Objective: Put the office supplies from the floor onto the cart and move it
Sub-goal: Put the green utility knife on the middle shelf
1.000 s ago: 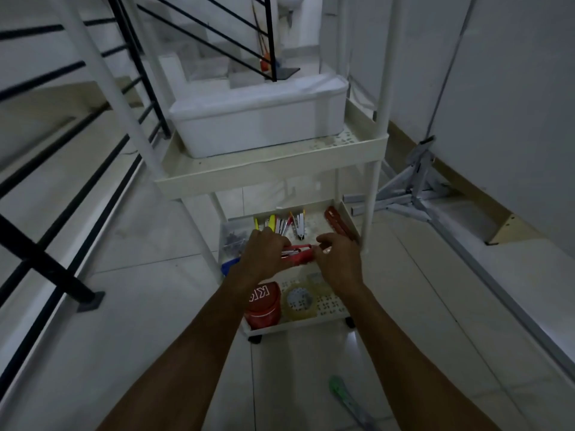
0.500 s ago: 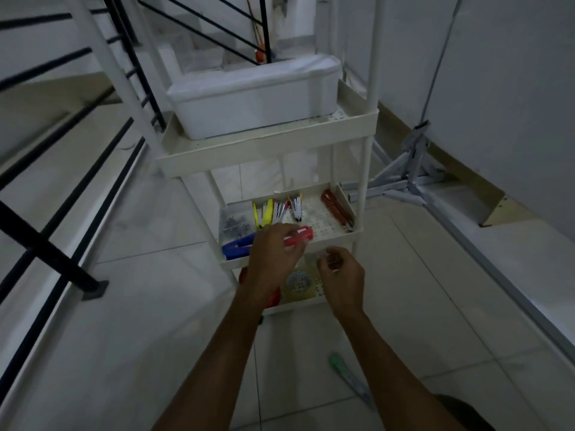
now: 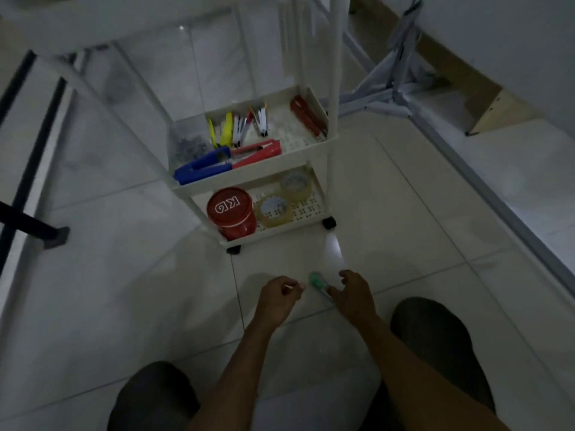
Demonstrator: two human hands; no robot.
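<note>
Both hands have left the middle shelf, where half a second ago they hovered over the red stapler, and now reach down to the floor; the view has tipped downward too, so the person's knees show at the bottom edge.

On the tiles lies a green pen-like item point(image 3: 318, 284), blurred, its long axis running from upper left to lower right, the green end pointing up-left toward the cart point(image 3: 314, 147). It sits just short of the cart's front. The right hand point(image 3: 353, 295) has its fingers spread around the item's lower end — whether they already touch it I cannot tell. The left hand point(image 3: 280, 295) is loosely curled just to the left of the green end, apart from it, pinching nothing that can be made out.

Beyond, the cart's bottom shelf carries a red round tin point(image 3: 231, 214) whose lid reads "KG" upside down from this side, with two rolls of clear tape point(image 3: 273, 209) beside it. On the middle shelf, a blue stapler point(image 3: 202, 166) and the red stapler point(image 3: 256, 150) lie along the front edge, both slanting up to the right; behind them stand yellow and white clips point(image 3: 236, 127), a pile of small dark clips at the left, and a dark red tool point(image 3: 308, 118) along the right wall. Black railing posts point(image 3: 28, 225) stand at the left — a folded grey stand point(image 3: 395, 88) lies at the right wall.
</note>
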